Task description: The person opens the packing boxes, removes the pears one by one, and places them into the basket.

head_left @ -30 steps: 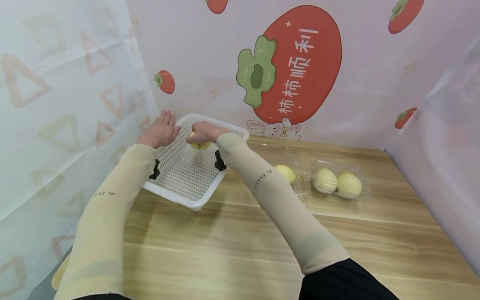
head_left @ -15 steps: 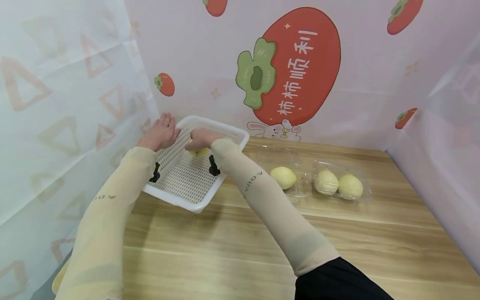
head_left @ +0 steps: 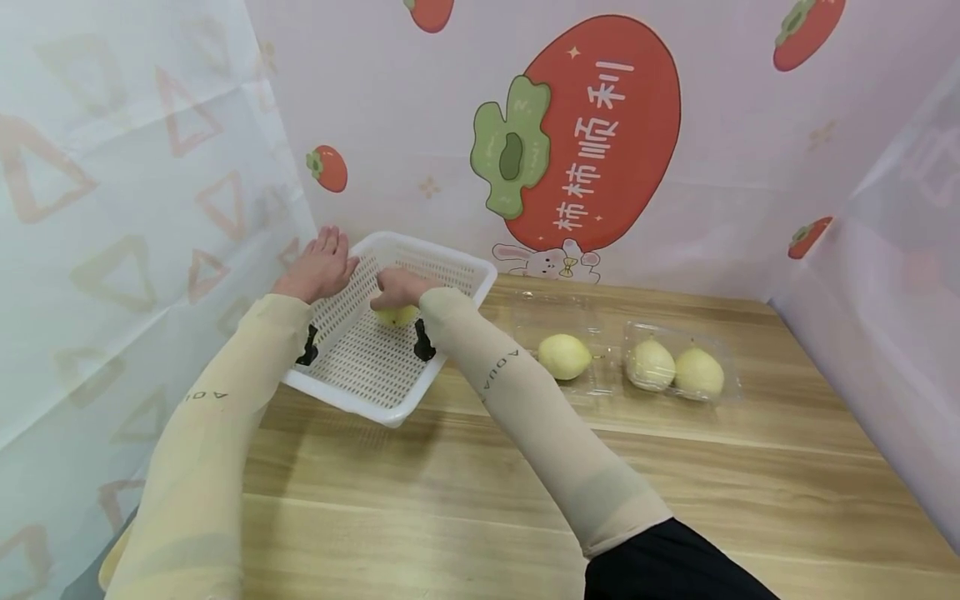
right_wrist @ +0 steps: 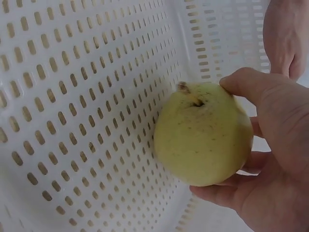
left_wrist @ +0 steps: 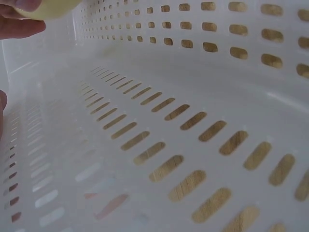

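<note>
My right hand (head_left: 402, 287) grips a pale yellow pear (head_left: 396, 317) inside the white perforated plastic basket (head_left: 393, 415). In the right wrist view, thumb and fingers curve round one side of the pear (right_wrist: 203, 137), and its stem end faces the camera. It is low by the basket's slotted floor; whether it touches there I cannot tell. My left hand (head_left: 322, 267) lies with straight fingers at the basket's left rim. A bit of the pear and some fingers show in the top left corner of the left wrist view.
Right of the basket, another pear (head_left: 564, 357) sits in an open clear clamshell box (head_left: 555, 310). Beside it, a clear plastic box (head_left: 729, 385) holds two pears. Printed sheets (head_left: 420, 108) wall in the wooden table (head_left: 450, 500) at the back and sides.
My right hand has come slightly down and nearer with the pear, deeper into the basket. The right forearm has shifted left, uncovering the pear in the open box. My left hand stays put.
</note>
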